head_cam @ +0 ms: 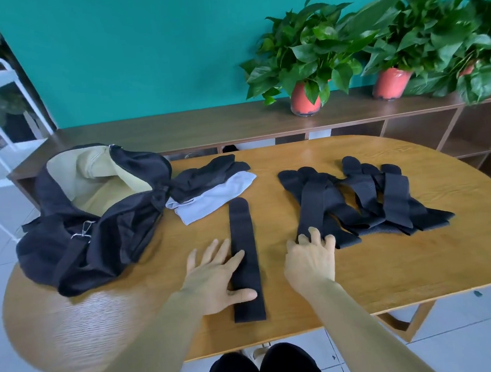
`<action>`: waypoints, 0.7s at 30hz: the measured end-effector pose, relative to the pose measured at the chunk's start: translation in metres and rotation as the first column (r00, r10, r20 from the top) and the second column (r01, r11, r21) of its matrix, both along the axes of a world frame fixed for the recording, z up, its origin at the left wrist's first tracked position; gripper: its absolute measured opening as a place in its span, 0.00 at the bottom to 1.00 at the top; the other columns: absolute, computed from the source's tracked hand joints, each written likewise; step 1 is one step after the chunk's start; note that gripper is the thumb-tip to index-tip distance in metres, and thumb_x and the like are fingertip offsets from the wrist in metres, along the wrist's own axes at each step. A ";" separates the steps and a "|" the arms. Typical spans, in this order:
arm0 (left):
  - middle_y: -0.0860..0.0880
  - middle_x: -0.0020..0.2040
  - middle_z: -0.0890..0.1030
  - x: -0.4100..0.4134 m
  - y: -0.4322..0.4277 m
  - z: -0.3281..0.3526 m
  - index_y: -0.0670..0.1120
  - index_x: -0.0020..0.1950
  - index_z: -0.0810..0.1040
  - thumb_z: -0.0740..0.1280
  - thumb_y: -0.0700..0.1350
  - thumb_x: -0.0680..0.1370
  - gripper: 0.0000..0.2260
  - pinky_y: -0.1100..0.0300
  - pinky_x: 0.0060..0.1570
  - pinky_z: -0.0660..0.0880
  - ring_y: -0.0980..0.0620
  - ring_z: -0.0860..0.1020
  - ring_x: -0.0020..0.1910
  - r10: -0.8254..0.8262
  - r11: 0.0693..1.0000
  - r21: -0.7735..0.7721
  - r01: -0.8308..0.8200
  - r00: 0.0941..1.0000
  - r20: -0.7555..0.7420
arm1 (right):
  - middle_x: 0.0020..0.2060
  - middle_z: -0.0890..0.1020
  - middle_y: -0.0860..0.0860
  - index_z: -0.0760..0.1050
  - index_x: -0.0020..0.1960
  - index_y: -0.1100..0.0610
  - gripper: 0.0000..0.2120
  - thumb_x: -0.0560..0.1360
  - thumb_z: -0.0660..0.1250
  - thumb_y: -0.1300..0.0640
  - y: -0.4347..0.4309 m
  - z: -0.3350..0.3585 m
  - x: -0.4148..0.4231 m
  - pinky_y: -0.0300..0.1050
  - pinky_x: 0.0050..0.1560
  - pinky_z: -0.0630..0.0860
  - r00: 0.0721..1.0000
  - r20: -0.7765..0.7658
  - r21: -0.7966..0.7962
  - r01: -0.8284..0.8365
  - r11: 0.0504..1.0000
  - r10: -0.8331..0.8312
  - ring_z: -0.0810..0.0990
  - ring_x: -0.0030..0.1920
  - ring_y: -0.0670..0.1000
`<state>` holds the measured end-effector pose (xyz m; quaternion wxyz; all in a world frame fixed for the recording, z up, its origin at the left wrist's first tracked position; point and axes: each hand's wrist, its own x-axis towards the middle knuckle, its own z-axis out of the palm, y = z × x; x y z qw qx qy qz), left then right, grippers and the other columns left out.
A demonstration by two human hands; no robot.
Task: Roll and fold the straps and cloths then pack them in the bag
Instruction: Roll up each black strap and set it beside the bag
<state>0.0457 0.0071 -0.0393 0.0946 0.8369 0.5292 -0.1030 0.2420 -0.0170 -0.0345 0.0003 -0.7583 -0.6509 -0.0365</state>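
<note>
The wooden table (392, 277) carries everything. At its left end the black bag (101, 235) slumps with its mouth open and its tan lining showing. It partly overhangs the rounded edge, so I judge that stuffing things in carelessly could drag it off. To my right is the pile of straps (368, 199), dark bands crossed over one another in a loose fan. If I pull one out from underneath, the rough fastening patches may well catch and bring its neighbours along in a tangle. Between the bag and the pile lie the cloths (212, 191), a black one bunched on top of a pale grey one, neither folded yet. In front of me the single strap (244, 259) lies flat and straight, pointing away from me, its far end rounded and its near end square. It looks limp and slightly textured, so a slack first turn would probably give a lopsided roll that springs open. My hands are apart. My left hand (213, 279) lies spread and flat beside this strap, thumb and forefinger resting on it. My right hand (310, 260) has bent fingers on the pile's near edge; I cannot tell whether they grip anything.
</note>
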 end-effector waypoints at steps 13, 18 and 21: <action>0.64 0.66 0.70 -0.027 -0.040 0.011 0.60 0.65 0.72 0.53 0.68 0.74 0.25 0.61 0.54 0.52 0.60 0.65 0.65 -0.120 0.974 0.220 0.057 0.951 0.284 | 0.45 0.82 0.46 0.81 0.44 0.52 0.08 0.69 0.64 0.58 -0.019 0.010 -0.033 0.48 0.55 0.63 0.799 0.006 0.382 -0.557 0.737 0.601 0.75 0.58 0.54; 0.64 0.66 0.71 -0.032 -0.049 -0.007 0.59 0.64 0.74 0.61 0.62 0.76 0.18 0.59 0.55 0.51 0.61 0.65 0.66 -0.104 0.976 0.213 0.038 0.945 0.309 | 0.49 0.81 0.45 0.82 0.47 0.51 0.10 0.71 0.62 0.55 -0.028 -0.007 -0.040 0.49 0.60 0.56 0.758 0.022 0.103 -0.650 0.753 0.652 0.70 0.64 0.55; 0.64 0.64 0.73 -0.033 -0.048 -0.007 0.59 0.63 0.75 0.64 0.62 0.75 0.18 0.60 0.55 0.48 0.62 0.64 0.66 -0.109 0.972 0.232 0.035 0.942 0.317 | 0.55 0.78 0.46 0.77 0.57 0.52 0.13 0.75 0.59 0.56 -0.022 -0.007 -0.044 0.51 0.64 0.54 0.774 -0.023 0.060 -0.631 0.774 0.633 0.62 0.69 0.55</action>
